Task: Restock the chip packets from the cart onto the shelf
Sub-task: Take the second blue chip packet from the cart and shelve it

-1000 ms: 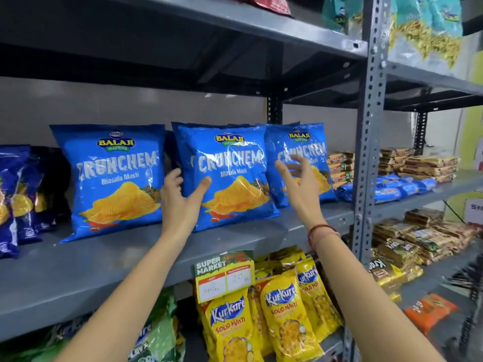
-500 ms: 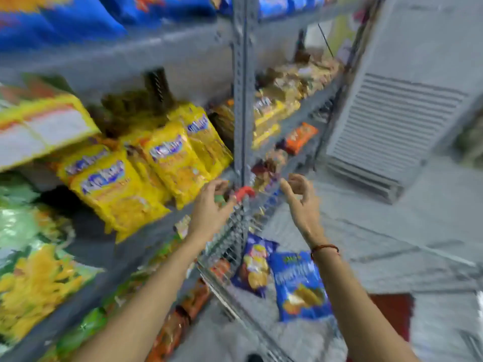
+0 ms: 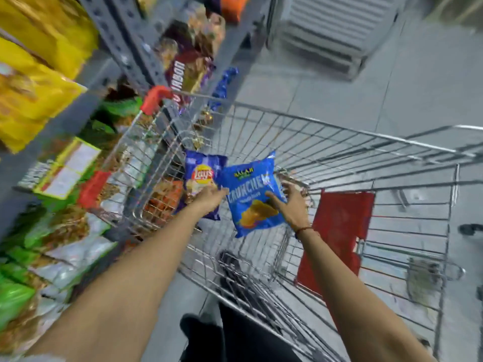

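Lying puffed and glossy inside the wire cart (image 3: 339, 142), near its far-left corner: blue Crunchex packet (image 3: 252, 194), beside a Lay's packet (image 3: 202, 178). Left hand (image 3: 209, 199) touching its left edge, grip unclear; right hand (image 3: 292, 202) spread on its right side. Half a second ago, both raised above the cart; now lowered inside.

A blue Crunchex chip packet (image 3: 252, 194) lies face-up and tilted in the wire cart (image 3: 339, 142), beside a darker blue Lay's packet (image 3: 202, 176).
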